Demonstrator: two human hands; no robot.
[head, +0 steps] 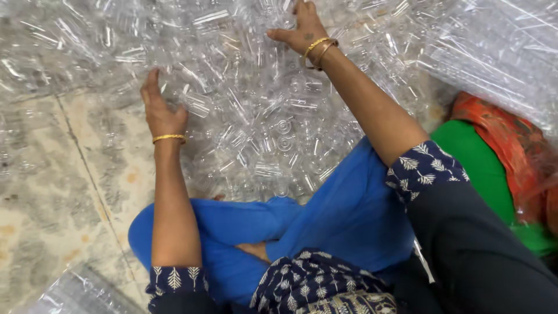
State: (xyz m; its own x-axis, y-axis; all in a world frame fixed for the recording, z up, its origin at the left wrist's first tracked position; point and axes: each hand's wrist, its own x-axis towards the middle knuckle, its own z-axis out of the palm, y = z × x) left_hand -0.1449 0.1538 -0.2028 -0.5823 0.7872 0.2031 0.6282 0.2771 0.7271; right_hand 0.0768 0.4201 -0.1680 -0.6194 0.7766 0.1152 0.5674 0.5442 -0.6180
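Directly ahead of the seated person lies a heap of small clear plastic bottles (261, 116), spread over the pale marbled floor (52, 174) from just beyond the blue-clad knees (343, 221) out to the far edge of the view. The heap runs broadly left to right, and both hands reach forward into it — so the bottles lie on the far side of each hand and partly under them.

The left hand (160, 107) sits at the near-left fringe of the heap, where the bottles thin out onto bare floor. Its palm faces down and its fingers are stretched nearly flat, pressing on or against the bottles; it grips nothing that can be made out. A gold bangle (168, 138) circles its wrist.

The right hand (305, 29) reaches much farther, up at the far edge of the view near the middle of the heap. Its fingers are spread and slightly curled over the bottles, thumb out to the left; whether a single bottle is closed inside it cannot be told, since the fingertips run out of view. Two gold bangles (319, 49) ride on that wrist.

To the far right a clear plastic sheet (500, 58) drapes over more bottles, and below it show a green cloth (476, 157) and an orange cloth (500, 128). Another clear bag (81, 291) lies at the near left.
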